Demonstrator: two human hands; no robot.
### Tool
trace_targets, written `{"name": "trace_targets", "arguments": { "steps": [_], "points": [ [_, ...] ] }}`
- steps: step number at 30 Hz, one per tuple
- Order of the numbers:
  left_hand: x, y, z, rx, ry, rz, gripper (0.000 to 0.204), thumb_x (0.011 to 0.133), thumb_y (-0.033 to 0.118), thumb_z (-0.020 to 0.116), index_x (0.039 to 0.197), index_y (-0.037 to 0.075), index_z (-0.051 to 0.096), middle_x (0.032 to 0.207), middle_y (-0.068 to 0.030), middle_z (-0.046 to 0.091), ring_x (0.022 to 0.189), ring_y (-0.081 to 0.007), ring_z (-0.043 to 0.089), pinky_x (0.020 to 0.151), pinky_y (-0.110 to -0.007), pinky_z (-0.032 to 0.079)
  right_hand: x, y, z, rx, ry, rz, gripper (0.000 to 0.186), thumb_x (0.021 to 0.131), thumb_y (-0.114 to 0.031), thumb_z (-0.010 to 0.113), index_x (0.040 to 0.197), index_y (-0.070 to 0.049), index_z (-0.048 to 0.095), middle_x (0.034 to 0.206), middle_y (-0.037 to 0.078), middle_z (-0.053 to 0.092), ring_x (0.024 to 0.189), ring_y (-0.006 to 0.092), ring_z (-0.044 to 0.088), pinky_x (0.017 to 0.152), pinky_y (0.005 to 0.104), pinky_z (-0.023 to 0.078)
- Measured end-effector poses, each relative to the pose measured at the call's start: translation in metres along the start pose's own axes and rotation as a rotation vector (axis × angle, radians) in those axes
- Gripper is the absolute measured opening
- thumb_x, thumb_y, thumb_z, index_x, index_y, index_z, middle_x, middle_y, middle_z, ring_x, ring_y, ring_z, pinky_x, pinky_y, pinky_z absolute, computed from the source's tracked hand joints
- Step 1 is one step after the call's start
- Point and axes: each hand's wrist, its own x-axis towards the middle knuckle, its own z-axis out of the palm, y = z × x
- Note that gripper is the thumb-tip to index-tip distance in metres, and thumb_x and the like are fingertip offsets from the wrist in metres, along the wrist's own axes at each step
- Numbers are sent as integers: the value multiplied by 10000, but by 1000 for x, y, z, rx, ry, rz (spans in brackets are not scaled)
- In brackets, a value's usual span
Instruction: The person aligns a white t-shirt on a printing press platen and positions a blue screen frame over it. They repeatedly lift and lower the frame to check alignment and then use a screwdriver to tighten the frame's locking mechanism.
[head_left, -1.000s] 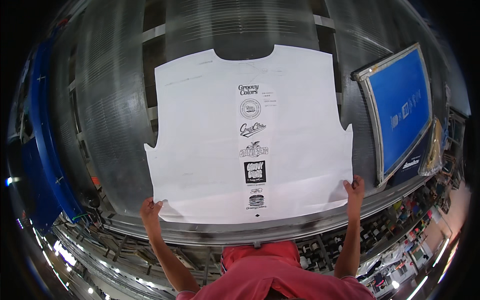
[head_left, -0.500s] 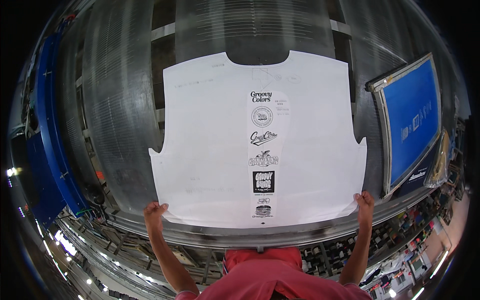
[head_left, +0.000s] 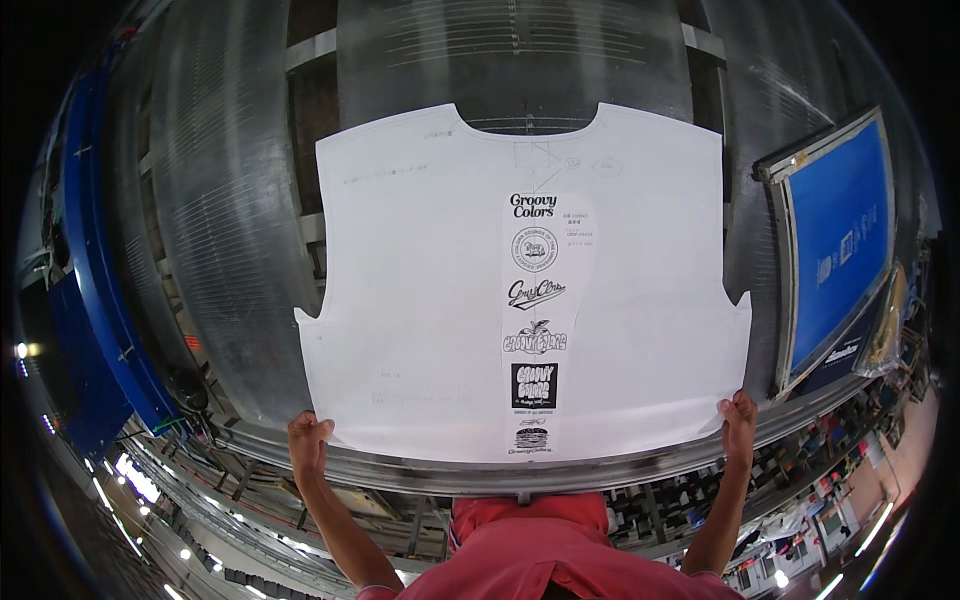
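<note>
Two forearms (head_left: pixel 335 525) spread; left hand (head_left: pixel 308 442), right hand (head_left: pixel 739 428) pinch white sheet (head_left: pixel 425 275) by lower corners (thumbs (head_left: pixel 325 430) inward).

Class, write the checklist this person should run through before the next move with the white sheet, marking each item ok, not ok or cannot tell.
1. Left hand holding the lower left corner of the white sheet: ok.
2. Right hand holding the lower right corner: ok.
3. Printed column of designs face up and uncovered: ok.
4. Blue framed screen apart from the sheet: ok, dark surface shows between them.
5. Sheet lying fully flat: cannot tell; shading shows along its lower part.
6. Neckline exactly lined up with the surface marks: cannot tell.
</note>
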Motion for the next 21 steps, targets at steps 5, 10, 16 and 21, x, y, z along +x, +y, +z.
{"name": "trace_targets", "arguments": {
  "steps": [5, 10, 16, 21],
  "points": [
    [-1, 5, 4, 118, 1, 31, 183, 718, -51, 803, 784, 54, 668, 721, 25, 633, 669, -78, 565, 694, -235, 458, 4, 6, -1, 6, 44, 6, 239, 834, -140, 777, 868, -80, 548, 825, -41, 521, 769, 68, 460, 760, 241, 385],
    [-8, 38, 39, 338, 30, 15, 298, 725, -39, 778, 1001, -16, 669, 853, -43, 682, 774, -120, 614, 771, -270, 489, 9, -29, 19, -205, 27, -18, 330, 813, -150, 777, 1065, -6, 620, 915, 5, 587, 832, 108, 514, 811, 264, 412],
    [6, 67, 60, 252, -47, 221, 408, 769, 33, 778, 1136, -47, 619, 966, -80, 686, 862, -139, 621, 814, -290, 493, 23, -45, 32, -291, 96, -81, 365, 806, -133, 759, 1109, 22, 625, 957, 48, 644, 860, 123, 560, 806, 276, 435],
    [27, 78, 83, 252, 29, 270, 317, 764, 94, 825, 996, -47, 662, 833, -27, 653, 783, -115, 587, 752, -266, 462, 48, -67, 56, -274, 102, -128, 219, 836, -106, 756, 980, 15, 644, 856, 18, 640, 799, 89, 549, 758, 253, 428]
  ]
}}
